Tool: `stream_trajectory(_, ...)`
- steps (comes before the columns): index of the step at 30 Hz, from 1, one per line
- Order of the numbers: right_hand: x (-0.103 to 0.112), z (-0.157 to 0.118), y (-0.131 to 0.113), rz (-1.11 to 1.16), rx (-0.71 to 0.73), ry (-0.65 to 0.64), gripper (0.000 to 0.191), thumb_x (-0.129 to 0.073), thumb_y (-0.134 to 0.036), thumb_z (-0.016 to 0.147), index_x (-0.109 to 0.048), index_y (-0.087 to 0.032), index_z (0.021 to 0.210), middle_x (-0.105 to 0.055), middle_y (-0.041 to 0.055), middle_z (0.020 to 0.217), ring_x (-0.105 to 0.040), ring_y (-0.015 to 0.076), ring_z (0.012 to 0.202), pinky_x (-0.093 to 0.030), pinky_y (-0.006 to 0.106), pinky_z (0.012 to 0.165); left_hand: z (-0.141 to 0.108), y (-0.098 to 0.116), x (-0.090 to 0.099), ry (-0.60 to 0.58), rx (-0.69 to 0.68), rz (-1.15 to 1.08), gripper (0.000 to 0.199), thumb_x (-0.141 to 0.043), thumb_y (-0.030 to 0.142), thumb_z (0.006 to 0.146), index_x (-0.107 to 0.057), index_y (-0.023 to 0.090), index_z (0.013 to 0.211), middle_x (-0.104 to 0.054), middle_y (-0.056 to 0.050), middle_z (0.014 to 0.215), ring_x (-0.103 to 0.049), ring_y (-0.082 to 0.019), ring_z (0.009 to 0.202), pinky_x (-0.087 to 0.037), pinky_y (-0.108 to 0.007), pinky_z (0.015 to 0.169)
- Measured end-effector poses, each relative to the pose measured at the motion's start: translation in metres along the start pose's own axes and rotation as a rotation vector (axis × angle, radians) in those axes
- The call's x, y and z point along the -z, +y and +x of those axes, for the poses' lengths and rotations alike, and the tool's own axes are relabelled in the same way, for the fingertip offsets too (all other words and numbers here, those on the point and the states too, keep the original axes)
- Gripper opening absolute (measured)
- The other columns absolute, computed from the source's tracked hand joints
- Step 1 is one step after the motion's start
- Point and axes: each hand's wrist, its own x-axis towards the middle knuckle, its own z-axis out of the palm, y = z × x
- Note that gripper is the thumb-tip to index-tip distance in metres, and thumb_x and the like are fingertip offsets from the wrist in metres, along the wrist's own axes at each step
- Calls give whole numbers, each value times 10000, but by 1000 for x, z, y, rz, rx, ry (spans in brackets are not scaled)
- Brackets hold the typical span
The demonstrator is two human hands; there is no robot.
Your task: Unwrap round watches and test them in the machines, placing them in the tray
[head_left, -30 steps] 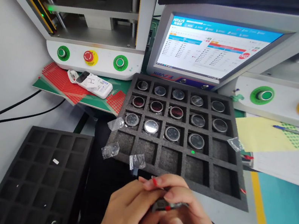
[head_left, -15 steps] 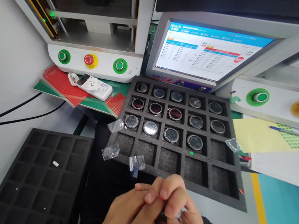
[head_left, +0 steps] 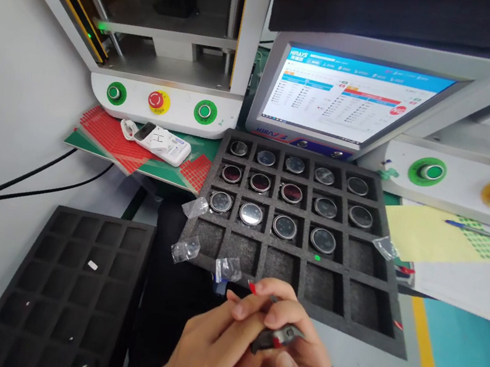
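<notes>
Low in the middle, both hands close together around a dark watch case [head_left: 283,339], seen edge-on with a small button-like detail on its side. My left hand [head_left: 213,344] has its fingers wrapped over the near side. My right hand [head_left: 307,360] grips it from the other side, fingers curled over the top. A small red tab shows on the case, and a red piece [head_left: 252,287] sits at a fingertip. Most of the case is hidden by the fingers. Just beyond the hands lies a grey foam tray [head_left: 331,314] with several round watch bodies [head_left: 285,226] in its pockets.
Clear plastic scraps [head_left: 185,249] lie along the tray's edge. Another black foam tray [head_left: 71,267] stands at lower left. Behind are a monitor [head_left: 333,107], a white handheld device [head_left: 164,144], red sticker sheets [head_left: 111,139], machine buttons, yellow paper [head_left: 424,235] and a pen [head_left: 485,233].
The camera view has shifted slightly. My right fingers have moved, so the watch case's edge and red tabs now show between the hands.
</notes>
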Motion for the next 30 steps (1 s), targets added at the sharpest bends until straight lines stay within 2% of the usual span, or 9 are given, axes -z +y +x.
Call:
stream_trajectory(8, 0, 0, -3, -131, -1, 10, 158, -502, -240, 996, -649, -254, 1054, -564, 47, 1036, -667, 183, 968, -542, 438, 1012, 6, -2, 1, 37, -19, -35, 294, -374, 205, 1021, -583, 133, 1215, -758, -115, 993, -760, -152, 874, -584, -169, 839)
stream_trajectory(12, -1, 5, 1, -114, 30, 1, 142, -520, -247, 992, -651, -252, 1045, -577, 38, 1022, -674, 176, 977, -539, 405, 1013, 8, -6, 0, 46, -3, -87, 270, -404, 205, 1010, -612, 167, 1179, -760, -87, 964, -757, -144, 864, -588, -172, 836)
stream_trajectory(17, -7, 17, 11, -55, 85, 53, 89, -571, -281, 970, -651, -246, 955, -590, 7, 967, -701, 126, 887, -577, 262, 904, -10, -20, -10, 38, 15, -8, 283, -472, 210, 981, -613, 185, 1225, -760, -95, 1067, -741, -181, 994, -578, -222, 908)
stream_trajectory(21, 1, 24, 16, -45, 153, 88, 100, -570, -262, 972, -662, -235, 944, -613, 10, 917, -715, 134, 832, -598, 284, 855, -15, -26, -17, 31, 49, 80, 281, -511, 219, 972, -631, 204, 1227, -755, -112, 1108, -731, -212, 1032, -598, -255, 884)
stream_trajectory(23, 13, 28, 13, -58, 223, 125, 118, -602, -299, 954, -691, -230, 991, -651, 64, 1044, -700, 193, 988, -587, 347, 903, -1, -26, -15, -14, 58, 20, 242, -512, 234, 972, -659, 235, 1165, -768, -78, 1011, -751, -186, 917, -612, -237, 802)
stream_trajectory(25, 28, 33, 4, -98, 312, 317, 95, -662, -282, 916, -717, -227, 969, -652, 88, 1152, -644, 216, 1122, -564, 366, 949, 27, -28, -10, -88, 130, -26, 203, -565, 234, 929, -674, 244, 1100, -763, -36, 904, -740, -154, 773, -602, -212, 700)
stream_trajectory(27, 45, 38, -9, -120, 380, 585, 31, -718, -198, 865, -715, -229, 866, -674, 46, 1070, -651, 153, 1049, -564, 276, 911, 64, -38, -5, -94, 313, -27, 200, -605, 262, 868, -657, 211, 1055, -748, -17, 817, -718, -148, 678, -586, -223, 639)
stream_trajectory(28, 54, 39, -16, -115, 394, 688, 87, -739, -153, 835, -699, -225, 807, -681, 17, 964, -661, 114, 944, -563, 215, 854, 84, -46, -3, -98, 430, -47, 222, -607, 303, 843, -631, 191, 1032, -728, -7, 751, -707, -154, 635, -582, -242, 618)
stream_trajectory(30, 67, 40, -29, -87, 395, 785, 140, -779, -130, 784, -672, -217, 757, -664, -18, 811, -642, 76, 775, -545, 145, 743, 119, -65, -3, -138, 512, -46, 230, -600, 352, 798, -585, 176, 945, -675, 14, 650, -687, -164, 585, -578, -272, 608)
